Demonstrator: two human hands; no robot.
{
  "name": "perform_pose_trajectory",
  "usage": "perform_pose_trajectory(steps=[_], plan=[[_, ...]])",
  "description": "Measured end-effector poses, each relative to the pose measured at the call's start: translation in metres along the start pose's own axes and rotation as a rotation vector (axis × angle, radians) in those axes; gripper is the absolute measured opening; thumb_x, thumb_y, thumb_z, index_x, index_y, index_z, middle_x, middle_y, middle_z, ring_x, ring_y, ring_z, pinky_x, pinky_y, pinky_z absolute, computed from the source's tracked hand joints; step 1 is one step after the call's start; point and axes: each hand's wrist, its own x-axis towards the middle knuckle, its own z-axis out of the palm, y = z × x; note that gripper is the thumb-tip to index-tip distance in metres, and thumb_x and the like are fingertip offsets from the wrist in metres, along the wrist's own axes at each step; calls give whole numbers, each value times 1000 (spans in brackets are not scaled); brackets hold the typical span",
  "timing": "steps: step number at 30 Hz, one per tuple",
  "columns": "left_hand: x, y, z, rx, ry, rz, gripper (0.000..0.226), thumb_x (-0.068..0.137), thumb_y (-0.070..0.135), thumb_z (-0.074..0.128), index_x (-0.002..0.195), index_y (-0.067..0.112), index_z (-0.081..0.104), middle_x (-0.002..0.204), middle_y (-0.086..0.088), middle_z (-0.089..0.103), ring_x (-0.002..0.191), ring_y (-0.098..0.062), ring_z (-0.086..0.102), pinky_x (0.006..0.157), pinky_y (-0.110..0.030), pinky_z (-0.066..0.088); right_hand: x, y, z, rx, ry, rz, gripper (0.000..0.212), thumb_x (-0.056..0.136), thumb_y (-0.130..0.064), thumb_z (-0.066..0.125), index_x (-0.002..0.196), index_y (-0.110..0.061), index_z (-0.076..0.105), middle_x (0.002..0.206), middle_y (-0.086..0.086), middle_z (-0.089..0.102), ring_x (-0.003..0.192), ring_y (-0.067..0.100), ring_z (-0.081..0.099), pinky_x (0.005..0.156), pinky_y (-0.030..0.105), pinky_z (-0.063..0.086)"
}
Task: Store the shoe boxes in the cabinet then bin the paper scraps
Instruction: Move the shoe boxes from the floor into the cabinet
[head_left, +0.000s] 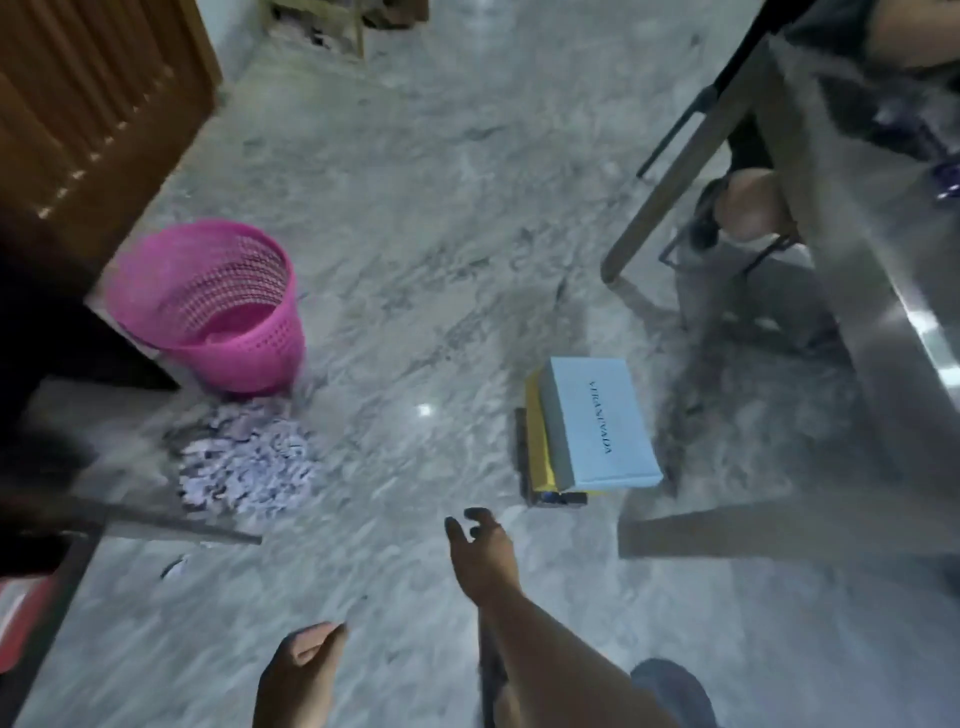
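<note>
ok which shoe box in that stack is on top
The pale blue box with dark lettering on its lid; the yellow box sits beneath it, and a dark box at the bottom.

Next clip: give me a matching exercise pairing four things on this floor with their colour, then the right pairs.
Things:
1. basket
2. top shoe box
3. middle shoe box
4. paper scraps

Colours:
A. yellow
B. pale lilac-white
C. pink
D. light blue-grey

Pairs: 1-C, 2-D, 3-A, 4-B

pink basket (208, 306), pale-blue box (602, 421), yellow box (537, 441)
</note>
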Motion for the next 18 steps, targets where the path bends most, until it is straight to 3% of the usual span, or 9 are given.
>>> perform_pose_trajectory(steps=[3, 7, 9, 11, 13, 16, 18], plan=[[21, 32, 109, 162, -112, 76, 17, 91, 21, 72, 103, 10, 67, 110, -12, 65, 108, -29, 62, 101, -48, 51, 84, 50, -98, 88, 238, 106, 44, 99, -45, 58, 135, -19, 58, 136, 13, 63, 126, 32, 59, 102, 36, 46], [57, 65, 268, 232, -297, 201, 37, 93, 24, 70, 125, 9, 62, 118, -11, 65, 100, -23, 61, 80, -35, 53, 177, 104, -190, 110, 438, 206, 45, 98, -43, 59, 138, -23, 53, 138, 18, 56, 129, 39, 54, 104, 45, 46], [78, 69, 338, 291, -397, 221, 52, 89, 33, 73, 134, 15, 56, 125, -7, 62, 108, -23, 61, 88, -38, 55, 218, 130, -216, 102, 484, 233, 52, 95, -43, 63, 142, -25, 48, 140, 16, 53, 130, 40, 51, 105, 49, 47], [99, 64, 394, 341, -458, 227, 61, 88, 40, 71, 142, 19, 49, 127, -1, 57, 119, -25, 59, 103, -46, 51, 252, 154, -232, 114, 493, 240, 66, 89, -46, 69, 147, -26, 43, 144, 13, 52, 131, 38, 50, 105, 52, 47], [112, 57, 435, 339, -471, 231, 63, 90, 43, 69, 145, 24, 44, 133, 5, 53, 123, -22, 56, 106, -49, 48, 279, 176, -241, 205, 413, 234, 77, 86, -47, 74, 151, -24, 40, 145, 12, 53, 129, 35, 54, 103, 44, 48], [127, 42, 467, 308, -429, 290, 45, 92, 37, 68, 133, 25, 56, 129, 4, 64, 114, -19, 62, 99, -38, 51, 303, 194, -240, 354, 249, 227, 61, 87, -30, 78, 142, -16, 53, 131, 7, 65, 111, 25, 62, 88, 31, 47], [130, 33, 473, 283, -394, 312, 41, 92, 33, 69, 130, 21, 57, 123, 2, 66, 110, -19, 63, 96, -35, 50, 301, 200, -234, 368, 271, 185, 54, 86, -21, 79, 135, -13, 59, 122, 5, 69, 104, 22, 63, 84, 29, 46]])
